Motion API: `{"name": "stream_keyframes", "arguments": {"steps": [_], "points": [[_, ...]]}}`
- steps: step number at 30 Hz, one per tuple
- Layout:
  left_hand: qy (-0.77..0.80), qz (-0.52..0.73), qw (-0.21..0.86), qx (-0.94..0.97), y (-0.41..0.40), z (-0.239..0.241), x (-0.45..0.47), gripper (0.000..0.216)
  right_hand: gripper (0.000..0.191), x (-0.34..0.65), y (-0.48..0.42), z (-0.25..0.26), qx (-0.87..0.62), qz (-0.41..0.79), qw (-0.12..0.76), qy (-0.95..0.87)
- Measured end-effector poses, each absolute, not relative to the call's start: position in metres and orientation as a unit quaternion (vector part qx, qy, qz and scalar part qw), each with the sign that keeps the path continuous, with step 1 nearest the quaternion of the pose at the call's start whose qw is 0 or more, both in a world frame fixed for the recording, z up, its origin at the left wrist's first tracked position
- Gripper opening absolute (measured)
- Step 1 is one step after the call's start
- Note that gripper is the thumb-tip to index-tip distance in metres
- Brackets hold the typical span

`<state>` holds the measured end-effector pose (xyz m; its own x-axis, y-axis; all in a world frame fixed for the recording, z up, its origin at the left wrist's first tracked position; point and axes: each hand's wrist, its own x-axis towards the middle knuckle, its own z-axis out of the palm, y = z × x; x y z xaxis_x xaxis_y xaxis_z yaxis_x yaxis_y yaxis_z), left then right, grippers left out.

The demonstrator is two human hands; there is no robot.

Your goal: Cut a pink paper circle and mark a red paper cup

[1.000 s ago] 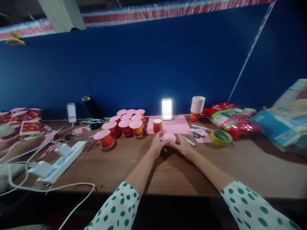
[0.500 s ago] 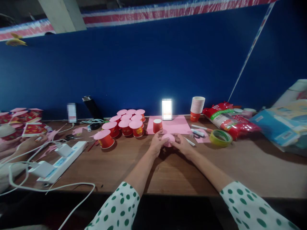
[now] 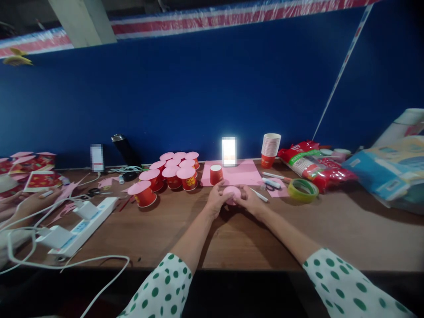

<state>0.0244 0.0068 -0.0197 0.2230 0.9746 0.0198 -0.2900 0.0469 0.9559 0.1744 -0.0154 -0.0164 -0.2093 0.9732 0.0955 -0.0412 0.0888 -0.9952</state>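
Observation:
My left hand (image 3: pixel 216 201) and my right hand (image 3: pixel 249 201) meet over the wooden table (image 3: pixel 185 234), both closed round a small cup topped with a round pink paper disc (image 3: pixel 231 193). Just behind them a single upturned red paper cup (image 3: pixel 216 174) stands on a pink paper sheet (image 3: pixel 243 174). To the left sits a cluster of red cups with pink discs (image 3: pixel 172 170). A white marker (image 3: pixel 259 195) lies right beside my right hand.
A stack of paper cups (image 3: pixel 270 148), a bright phone (image 3: pixel 229 151), a roll of green tape (image 3: pixel 303 190) and a red cup package (image 3: pixel 314 164) are at the back right. A white power strip (image 3: pixel 81 223) with cables lies left. Another person's hand (image 3: pixel 31 205) is at far left.
My hands have stayed on the pink-topped cup, shifting it only slightly. The other person's hand at the far left has moved a little.

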Motion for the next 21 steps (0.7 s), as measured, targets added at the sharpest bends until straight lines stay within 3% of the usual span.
{"name": "stream_keyframes", "arguments": {"steps": [16, 21], "points": [[0.354, 0.513, 0.625, 0.47, 0.0065, -0.0202, 0.0242, 0.081, 0.068, 0.1744, -0.0158, -0.0148, -0.434, 0.529, 0.493, -0.538], [0.362, 0.523, 0.617, 0.464, 0.0083, -0.0221, 0.024, 0.079, 0.063, 0.1748, -0.0168, -0.0136, -0.443, 0.527, 0.485, -0.539]]}}
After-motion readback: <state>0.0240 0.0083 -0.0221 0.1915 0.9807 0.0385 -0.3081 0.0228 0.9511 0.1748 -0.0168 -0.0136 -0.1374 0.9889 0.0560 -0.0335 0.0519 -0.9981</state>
